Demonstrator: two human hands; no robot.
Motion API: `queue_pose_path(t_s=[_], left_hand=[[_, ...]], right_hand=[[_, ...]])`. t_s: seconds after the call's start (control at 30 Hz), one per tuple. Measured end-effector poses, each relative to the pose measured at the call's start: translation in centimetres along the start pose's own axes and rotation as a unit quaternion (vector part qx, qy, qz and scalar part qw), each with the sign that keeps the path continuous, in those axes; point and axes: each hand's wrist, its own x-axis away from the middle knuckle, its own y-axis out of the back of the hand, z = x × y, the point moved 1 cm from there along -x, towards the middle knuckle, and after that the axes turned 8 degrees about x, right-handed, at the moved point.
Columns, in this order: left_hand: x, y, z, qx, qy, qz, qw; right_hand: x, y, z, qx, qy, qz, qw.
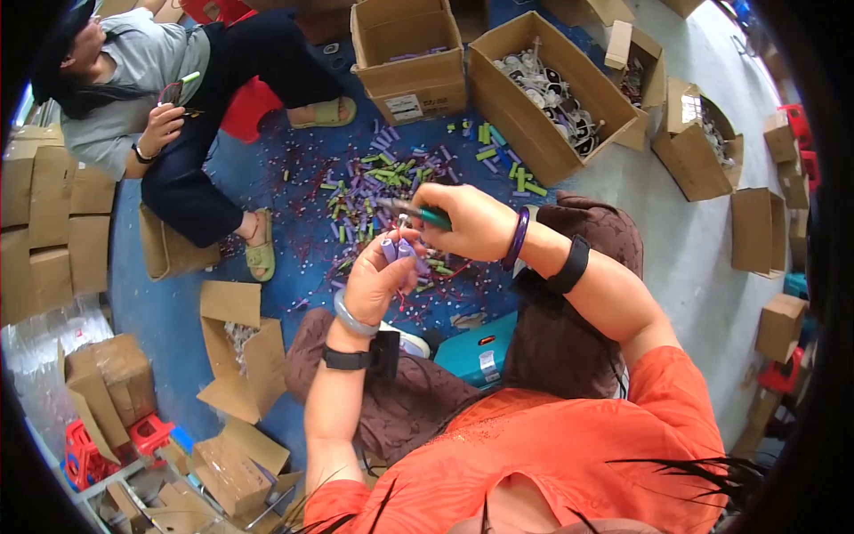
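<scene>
Left hand [378, 280] curled around purple cells [398, 250]; right hand [470, 222] fisted on green-handled pliers [411, 212], tips touching cells.

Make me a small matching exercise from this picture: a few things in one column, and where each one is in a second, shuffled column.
Things:
1. green-handled pliers
2. purple cell
3. teal box
4. loose green and purple cells

Places:
A. scattered on the blue floor
B. in the left hand
C. in the right hand
D. between the person's knees

Pairs: 1-C, 2-B, 3-D, 4-A
</scene>
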Motion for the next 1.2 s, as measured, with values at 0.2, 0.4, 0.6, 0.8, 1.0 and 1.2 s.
queue_pose_path(t_s=[0.2, 0.4, 0.6, 0.8, 1.0, 1.2], left_hand=[[-0.5, -1.7, 0.0, -0.125, 0.041, 0.024, 0.991], [0.5, 0.6, 0.5, -0.2, -0.051, 0.031, 0.978], [0.6, 1.2, -0.5, -0.09, -0.083, -0.049, 0.991], [-0.6, 3.0, -0.5, -0.165, -0.205, -0.108, 0.959], [-1.7, 3.8, 1.1, -0.258, -0.234, -0.144, 0.926], [-2.2, 3.2, 0.6, -0.231, -0.219, -0.138, 0.938]], right_hand=[[0.0, 0.3, -0.4, -0.077, -0.028, -0.045, 0.996], [-2.0, -1.0, -0.7, -0.038, -0.06, -0.029, 0.997], [-2.3, -1.8, -0.7, 0.168, 0.125, -0.155, 0.965], [-0.8, -2.7, 0.5, 0.268, 0.126, -0.02, 0.955], [-1.4, -4.7, -0.5, 0.288, 0.075, -0.029, 0.954], [-1.8, -3.9, -0.6, 0.316, 0.079, -0.016, 0.945]])
